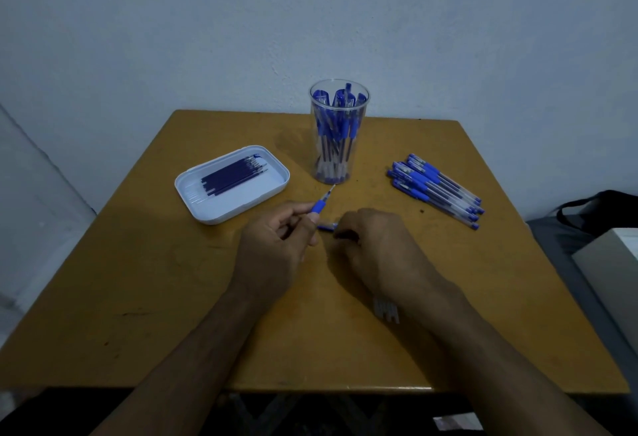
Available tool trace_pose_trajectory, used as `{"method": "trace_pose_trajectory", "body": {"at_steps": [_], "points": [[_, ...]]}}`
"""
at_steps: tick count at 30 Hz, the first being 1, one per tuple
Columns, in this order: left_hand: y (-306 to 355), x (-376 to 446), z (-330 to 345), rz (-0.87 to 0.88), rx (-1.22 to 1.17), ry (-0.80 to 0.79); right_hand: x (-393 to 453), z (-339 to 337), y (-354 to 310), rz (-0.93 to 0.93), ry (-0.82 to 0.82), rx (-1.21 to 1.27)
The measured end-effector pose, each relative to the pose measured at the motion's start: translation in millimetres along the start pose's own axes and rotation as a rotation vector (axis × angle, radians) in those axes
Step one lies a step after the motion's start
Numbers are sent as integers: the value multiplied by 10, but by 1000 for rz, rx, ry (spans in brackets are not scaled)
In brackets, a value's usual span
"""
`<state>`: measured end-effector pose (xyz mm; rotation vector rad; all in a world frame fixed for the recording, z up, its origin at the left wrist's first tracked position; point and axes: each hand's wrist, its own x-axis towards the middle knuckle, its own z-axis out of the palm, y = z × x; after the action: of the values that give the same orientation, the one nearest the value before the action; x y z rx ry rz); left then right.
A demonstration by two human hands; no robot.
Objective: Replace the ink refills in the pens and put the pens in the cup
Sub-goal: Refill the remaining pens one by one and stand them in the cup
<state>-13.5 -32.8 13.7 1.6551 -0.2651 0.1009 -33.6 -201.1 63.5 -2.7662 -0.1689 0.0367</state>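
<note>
Head view: left of the cup, the tray holds several refills. Left hand pinches a pen in front of the cup; right hand curls over a cap, I think. Cup's fairly full, but a pile of pens waits to its right.

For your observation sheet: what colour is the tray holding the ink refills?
White: the tray, seen in the head view, left of the cup.

A yellow-brown table is carrying a white tray at far left, a clear cup at far centre, loose pens lying right, and clear tubes lying near.
</note>
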Motion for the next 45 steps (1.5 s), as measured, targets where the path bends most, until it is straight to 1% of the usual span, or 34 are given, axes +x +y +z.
{"method": "trace_pose_trajectory", "body": {"at_steps": [2,4,5,7,9,11,14,25,28,31,32,35,36,40,42,45], "points": [[17,-16,1,37,48,-40,-19,-45,71,59,159,247],[31,-31,13,91,118,-82,-21,-108,136,109,261,489],[25,-34,16,114,150,-99,-17,-137,165,117,281,597],[4,-28,24,132,182,-121,-21,-196,192,115,266,771],[-17,-19,24,134,184,-131,-30,-222,199,94,214,851],[-29,-13,20,145,190,-132,-32,-222,204,78,179,869],[-36,-16,16,169,205,-131,-30,-231,205,70,170,859],[-47,-18,3,215,231,-160,-48,-306,232,41,14,717],[-40,-25,16,225,232,-161,-42,-302,234,42,34,572],[-46,-24,21,215,224,-144,-20,-291,251,65,103,525],[-48,-24,19,215,225,-144,-18,-299,260,56,103,542],[-51,-20,8,217,237,-151,-26,-334,279,-9,10,660],[-49,-19,9,216,238,-151,-29,-330,274,-24,3,670],[-31,-21,24,208,209,-146,-8,-249,231,-7,111,507],[-33,-23,21,198,198,-142,-7,-256,238,-5,143,512],[-45,-21,13,195,210,-146,-20,-303,267,-36,68,612]]}}
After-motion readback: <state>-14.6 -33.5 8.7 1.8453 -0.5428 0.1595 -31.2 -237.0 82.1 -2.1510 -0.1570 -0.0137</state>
